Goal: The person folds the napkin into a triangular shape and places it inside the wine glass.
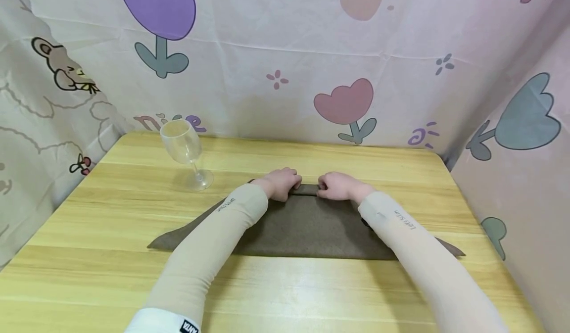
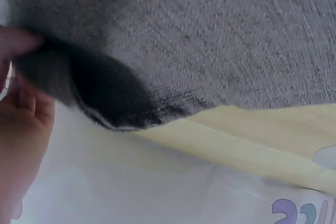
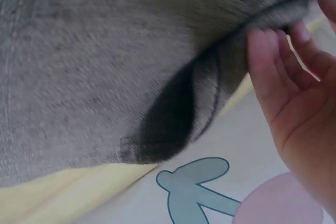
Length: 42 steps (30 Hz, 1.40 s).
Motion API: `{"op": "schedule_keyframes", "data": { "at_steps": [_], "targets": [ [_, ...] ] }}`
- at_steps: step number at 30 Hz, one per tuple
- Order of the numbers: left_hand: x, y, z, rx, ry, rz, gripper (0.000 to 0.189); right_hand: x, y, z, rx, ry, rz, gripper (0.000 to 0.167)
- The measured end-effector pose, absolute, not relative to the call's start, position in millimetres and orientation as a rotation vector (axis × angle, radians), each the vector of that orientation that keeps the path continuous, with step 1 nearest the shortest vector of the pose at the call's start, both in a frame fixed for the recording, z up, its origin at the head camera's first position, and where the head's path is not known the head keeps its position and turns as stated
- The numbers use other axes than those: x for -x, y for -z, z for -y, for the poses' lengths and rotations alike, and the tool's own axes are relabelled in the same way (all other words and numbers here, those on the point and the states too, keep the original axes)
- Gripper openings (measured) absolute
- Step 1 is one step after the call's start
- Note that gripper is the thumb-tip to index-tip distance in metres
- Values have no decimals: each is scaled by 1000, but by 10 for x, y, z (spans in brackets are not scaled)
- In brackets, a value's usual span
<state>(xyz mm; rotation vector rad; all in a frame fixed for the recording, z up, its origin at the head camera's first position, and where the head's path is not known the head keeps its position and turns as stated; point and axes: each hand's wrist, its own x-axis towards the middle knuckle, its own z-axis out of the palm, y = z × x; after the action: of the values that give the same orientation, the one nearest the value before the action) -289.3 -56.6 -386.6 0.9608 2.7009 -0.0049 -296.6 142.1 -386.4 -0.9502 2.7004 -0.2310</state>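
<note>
A grey-brown cloth (image 1: 303, 229) lies on the table with its long straight edge towards me and a pointed corner out to each side. Its far edge is turned over into a narrow fold (image 1: 306, 190). My left hand (image 1: 281, 182) grips the left part of this fold, and my right hand (image 1: 340, 187) grips it a short way to the right. From the left wrist view, thumb and fingers (image 2: 21, 93) pinch the rolled edge, which curls open in a dark hollow. The right wrist view has fingers (image 3: 270, 61) on the turned-over edge, beside a similar hollow.
A clear wine glass (image 1: 182, 145) stands upright at the back left of the light wooden table (image 1: 285, 293), left of the cloth. Printed curtains (image 1: 249, 75) hang behind the table and along both sides.
</note>
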Motion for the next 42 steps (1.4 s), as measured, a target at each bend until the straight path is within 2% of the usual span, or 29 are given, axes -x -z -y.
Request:
{"op": "schedule_keyframes", "data": {
  "at_steps": [4, 6, 9, 12, 18, 28, 35, 42],
  "targets": [
    [2895, 3828, 575, -919, -105, -2686, 3, 2967, 3842, -1428, 858, 308, -2711, 14],
    [2900, 3822, 575, -896, -170, -2694, 7, 2958, 3840, -1432, 819, 300, -2731, 12],
    [2894, 3807, 586, -828, -203, -2707, 18, 2952, 3837, -1440, 778, 255, -2742, 23],
    [2879, 3780, 606, -734, -180, -2709, 31, 2946, 3816, -1455, 758, 206, -2754, 25],
    [2883, 3760, 619, -688, -171, -2691, 19, 2948, 3792, -1498, 755, 228, -2768, 14],
    [2911, 3806, 604, -767, -140, -2736, 16, 2938, 3839, -1500, 962, 109, -2856, 25],
    [2893, 3936, 610, -946, 25, -2862, 8, 2852, 3953, -1470, 1207, -58, -2968, 11],
    [2807, 3875, 576, -936, 105, -2740, 7, 2759, 3890, -1427, 1140, -30, -2800, 16]
  ]
}}
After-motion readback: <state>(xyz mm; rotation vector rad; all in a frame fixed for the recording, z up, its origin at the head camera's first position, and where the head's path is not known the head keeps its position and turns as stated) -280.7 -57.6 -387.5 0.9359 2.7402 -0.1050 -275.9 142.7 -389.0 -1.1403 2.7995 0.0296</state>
